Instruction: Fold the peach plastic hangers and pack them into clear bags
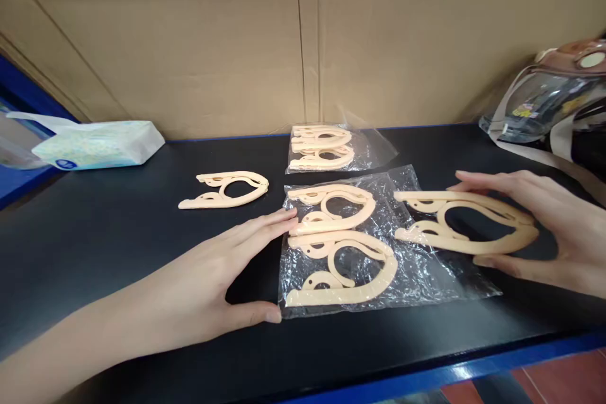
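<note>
A clear plastic bag (407,186) lies flat on the table, with two peach folding hangers inside, an upper one (326,225) and a lower one (350,297), both folded up. At the bag's left edge, my left hand (222,271) has its fingers stretched out and thumb apart, the tips touching the plastic. My right hand (544,233) grips another folded hanger (511,243) between thumb and fingers. The left end of that hanger overlaps the right part of the bag; whether it is within the plastic I cannot tell.
Left of the bags lies a loose folded hanger (237,202). Behind, a second clear bag (372,145) holds more hangers. A tissue pack (108,145) sits at the far left, a strapped water bottle (534,101) at the far right. Cardboard (213,44) walls the black table (199,366).
</note>
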Demonstrator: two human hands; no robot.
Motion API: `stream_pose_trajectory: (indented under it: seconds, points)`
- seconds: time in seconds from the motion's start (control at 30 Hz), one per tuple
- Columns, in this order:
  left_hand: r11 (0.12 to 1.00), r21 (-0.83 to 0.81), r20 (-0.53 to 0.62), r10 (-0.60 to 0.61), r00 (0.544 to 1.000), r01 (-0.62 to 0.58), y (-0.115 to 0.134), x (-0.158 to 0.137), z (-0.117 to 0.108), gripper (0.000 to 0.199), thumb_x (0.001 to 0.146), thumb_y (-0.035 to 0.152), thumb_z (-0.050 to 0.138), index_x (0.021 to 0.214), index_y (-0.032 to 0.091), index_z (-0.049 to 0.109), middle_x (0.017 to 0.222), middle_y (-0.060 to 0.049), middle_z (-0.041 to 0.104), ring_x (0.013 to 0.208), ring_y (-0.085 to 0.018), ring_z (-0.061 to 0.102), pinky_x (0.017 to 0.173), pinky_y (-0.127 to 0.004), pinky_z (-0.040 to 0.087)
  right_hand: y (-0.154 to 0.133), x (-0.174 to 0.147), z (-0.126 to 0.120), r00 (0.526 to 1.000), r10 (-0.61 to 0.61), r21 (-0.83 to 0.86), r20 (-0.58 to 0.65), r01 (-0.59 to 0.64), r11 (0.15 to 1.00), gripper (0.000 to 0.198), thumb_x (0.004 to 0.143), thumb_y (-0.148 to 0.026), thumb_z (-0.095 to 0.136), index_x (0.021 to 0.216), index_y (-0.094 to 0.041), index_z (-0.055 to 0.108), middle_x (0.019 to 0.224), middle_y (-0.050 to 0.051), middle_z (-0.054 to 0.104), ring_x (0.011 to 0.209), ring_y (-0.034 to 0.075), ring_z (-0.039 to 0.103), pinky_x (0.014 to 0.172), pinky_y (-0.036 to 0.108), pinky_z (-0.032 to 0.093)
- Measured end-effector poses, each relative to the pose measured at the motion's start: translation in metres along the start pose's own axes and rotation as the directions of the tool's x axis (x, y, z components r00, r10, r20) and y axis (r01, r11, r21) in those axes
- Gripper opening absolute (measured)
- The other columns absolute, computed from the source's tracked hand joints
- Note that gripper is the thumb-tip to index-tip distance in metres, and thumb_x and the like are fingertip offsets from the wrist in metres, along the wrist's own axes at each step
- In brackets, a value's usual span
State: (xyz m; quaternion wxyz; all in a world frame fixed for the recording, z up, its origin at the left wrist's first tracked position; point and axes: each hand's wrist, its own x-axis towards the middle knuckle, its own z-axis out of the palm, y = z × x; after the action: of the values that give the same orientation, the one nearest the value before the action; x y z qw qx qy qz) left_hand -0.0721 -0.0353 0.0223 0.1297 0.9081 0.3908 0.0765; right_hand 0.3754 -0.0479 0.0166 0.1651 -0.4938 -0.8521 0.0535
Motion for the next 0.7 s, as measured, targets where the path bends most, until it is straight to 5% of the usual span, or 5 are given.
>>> stream_pose_trajectory:
  seconds: [0.13, 0.37, 0.53, 0.7]
  points:
    - [1.000, 0.018, 0.071, 0.012, 0.997, -0.014, -0.003, 0.002, -0.002, 0.091, 0.084, 0.060, 0.063, 0.156, 0.035, 0.013, 0.160, -0.003, 0.031, 0.143, -0.028, 0.037, 0.114, -0.047, 0.038, -0.027, 0.018, 0.001, 0.999, 0.031, -0.005, -0.017, -0.031, 0.999, 0.083, 0.069, -0.060, 0.068, 0.144, -0.050, 0.033, 0.126, 0.003, 0.062, 0.112, 0.039, 0.058, 0.087, 0.057, 0.056]
    - [1.000, 0.021, 0.067, 0.005, 0.998, -0.006, -0.004, 0.004, 0.001, 0.092, 0.083, 0.063, 0.062, 0.156, 0.036, 0.013, 0.160, -0.002, 0.030, 0.144, -0.027, 0.036, 0.114, -0.046, 0.038, -0.028, 0.023, 0.002, 0.997, 0.035, 0.149, 0.071, -0.045, 0.988, 0.080, 0.071, -0.055, 0.074, 0.142, -0.049, 0.037, 0.133, -0.001, 0.062, 0.120, 0.032, 0.061, 0.089, 0.044, 0.060]
    - [0.999, 0.020, 0.051, 0.033, 0.998, -0.034, -0.004, 0.002, 0.001, 0.093, 0.083, 0.060, 0.064, 0.156, 0.035, 0.013, 0.161, -0.002, 0.030, 0.144, -0.026, 0.035, 0.115, -0.043, 0.037, -0.045, 0.038, 0.005, 0.984, -0.059, 0.260, 0.167, 0.013, 0.965, 0.088, 0.069, -0.053, 0.079, 0.144, -0.054, 0.032, 0.138, -0.006, 0.060, 0.124, 0.029, 0.059, 0.093, 0.038, 0.058]
    - [0.998, 0.020, 0.028, 0.052, 0.998, -0.052, -0.003, 0.003, -0.004, 0.067, 0.095, 0.036, 0.053, 0.155, 0.035, 0.022, 0.159, 0.001, 0.032, 0.144, -0.021, 0.035, 0.117, -0.039, 0.034, -0.038, 0.038, 0.002, 0.963, -0.094, 0.265, 0.252, 0.024, 0.964, 0.080, 0.078, -0.044, 0.074, 0.146, -0.052, 0.033, 0.147, -0.006, 0.052, 0.129, 0.027, 0.054, 0.098, 0.036, 0.054]
